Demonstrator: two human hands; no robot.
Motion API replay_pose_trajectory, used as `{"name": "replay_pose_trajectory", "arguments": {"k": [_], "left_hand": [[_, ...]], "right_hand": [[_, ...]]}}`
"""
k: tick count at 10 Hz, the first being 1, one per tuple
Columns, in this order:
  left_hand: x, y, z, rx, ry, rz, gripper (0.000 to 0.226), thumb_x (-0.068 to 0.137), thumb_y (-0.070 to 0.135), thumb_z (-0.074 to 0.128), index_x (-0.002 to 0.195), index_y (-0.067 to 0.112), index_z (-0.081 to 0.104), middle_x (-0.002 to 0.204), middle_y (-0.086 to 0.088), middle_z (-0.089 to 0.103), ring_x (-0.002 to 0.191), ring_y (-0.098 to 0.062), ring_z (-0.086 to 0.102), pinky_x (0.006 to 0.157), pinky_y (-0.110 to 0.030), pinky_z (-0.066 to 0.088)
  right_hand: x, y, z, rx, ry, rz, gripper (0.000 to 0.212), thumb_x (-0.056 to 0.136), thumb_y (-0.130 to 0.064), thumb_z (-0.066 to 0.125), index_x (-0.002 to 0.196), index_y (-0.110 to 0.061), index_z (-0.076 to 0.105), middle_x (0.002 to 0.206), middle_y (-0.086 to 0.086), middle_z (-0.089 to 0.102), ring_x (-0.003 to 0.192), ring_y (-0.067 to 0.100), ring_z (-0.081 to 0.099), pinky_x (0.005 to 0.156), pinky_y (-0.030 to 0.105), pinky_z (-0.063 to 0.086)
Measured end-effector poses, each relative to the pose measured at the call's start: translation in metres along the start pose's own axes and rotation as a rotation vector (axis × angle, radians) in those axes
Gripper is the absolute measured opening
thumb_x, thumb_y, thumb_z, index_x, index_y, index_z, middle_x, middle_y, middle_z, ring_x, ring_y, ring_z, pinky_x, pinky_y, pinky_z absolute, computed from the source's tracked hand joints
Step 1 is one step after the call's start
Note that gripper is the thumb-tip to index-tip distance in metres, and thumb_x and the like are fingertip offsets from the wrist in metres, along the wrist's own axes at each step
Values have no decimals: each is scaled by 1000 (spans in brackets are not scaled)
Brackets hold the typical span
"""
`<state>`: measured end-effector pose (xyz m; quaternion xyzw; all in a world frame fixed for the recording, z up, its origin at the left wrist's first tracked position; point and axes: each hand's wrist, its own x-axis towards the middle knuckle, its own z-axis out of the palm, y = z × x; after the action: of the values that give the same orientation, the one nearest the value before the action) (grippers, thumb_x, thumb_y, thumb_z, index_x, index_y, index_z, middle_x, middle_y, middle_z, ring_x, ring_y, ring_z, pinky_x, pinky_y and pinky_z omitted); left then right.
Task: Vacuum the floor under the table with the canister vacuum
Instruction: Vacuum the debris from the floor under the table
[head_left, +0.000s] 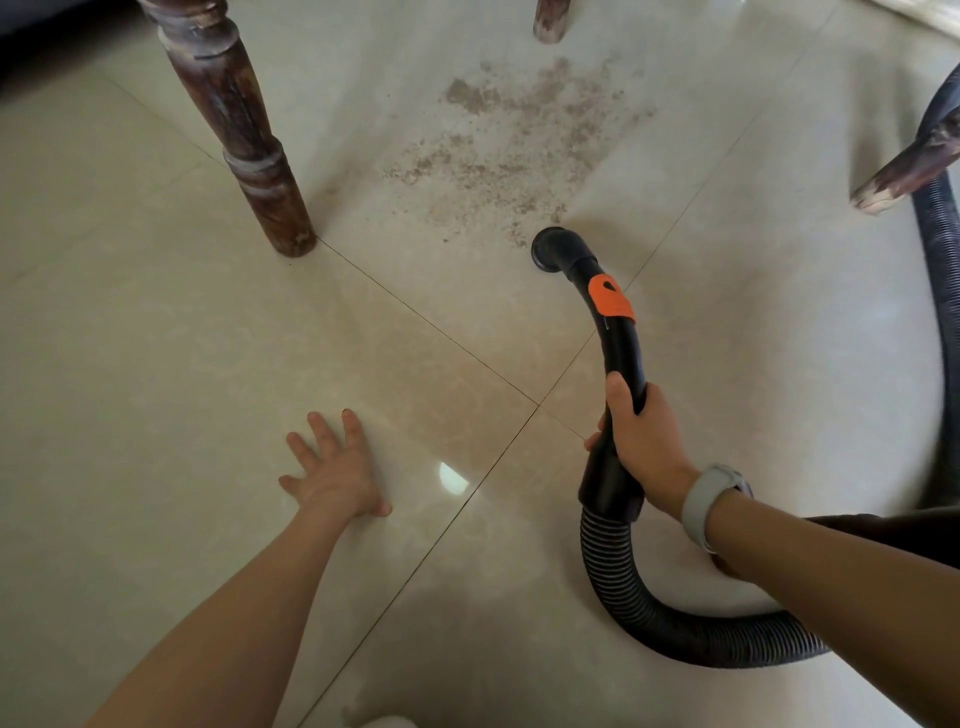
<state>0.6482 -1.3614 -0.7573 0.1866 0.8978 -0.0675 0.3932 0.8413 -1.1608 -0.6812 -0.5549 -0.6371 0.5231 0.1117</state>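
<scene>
The black curved vacuum handle (621, 358) is grasped by the right hand (644, 441), fingers wrapped round it, thumb laid along the top. Ahead of the grip, the round nozzle mouth (548, 252) is set at the near edge of a gritty brown dirt patch (509, 150) on glossy beige floor tiles (156, 338). Behind the grip, the ribbed hose (649, 613) is looped away. A turned dark wooden table leg (244, 140) stands beyond, to the left. The left hand (337, 475) is pressed flat on the tile, fingers spread.

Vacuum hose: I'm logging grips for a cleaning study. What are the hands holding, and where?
The right hand grips the vacuum hose's rigid black handle, below the orange tab. The left hand holds nothing; it rests flat on the floor.
</scene>
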Motion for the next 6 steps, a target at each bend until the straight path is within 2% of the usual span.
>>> {"name": "replay_pose_trajectory", "arguments": {"k": [1, 2, 3, 6], "left_hand": [[0, -1, 0, -5, 2, 4, 131, 69, 36, 82, 147, 24, -23, 151, -12, -35, 141, -41, -22, 110, -63, 17], [0, -1, 0, -2, 2, 6, 131, 69, 36, 82, 147, 24, -23, 151, -11, -35, 141, -41, -22, 110, -63, 17], [0, -2, 1, -4, -1, 10, 130, 70, 36, 81, 147, 24, -23, 151, -12, -35, 141, -41, -23, 110, -63, 16], [-1, -6, 2, -20, 25, 34, 130, 69, 38, 82, 148, 26, -21, 152, -10, -33, 141, -40, -22, 111, -62, 16]], "right_hand": [[3, -4, 4, 36, -26, -11, 26, 99, -38, 41, 95, -13, 46, 72, 5, 56, 56, 18, 62, 55, 28, 51], [5, -7, 9, 69, -48, -3, 25, 99, -38, 42, 96, -14, 46, 72, 6, 55, 57, 19, 62, 58, 31, 52], [9, -11, 14, 69, -70, -11, 27, 99, -38, 42, 101, -11, 45, 72, 6, 54, 57, 19, 61, 55, 28, 50], [19, -17, 34, -33, -73, -91, 26, 98, -39, 43, 102, -13, 45, 73, 6, 55, 56, 18, 63, 55, 29, 53]]}}
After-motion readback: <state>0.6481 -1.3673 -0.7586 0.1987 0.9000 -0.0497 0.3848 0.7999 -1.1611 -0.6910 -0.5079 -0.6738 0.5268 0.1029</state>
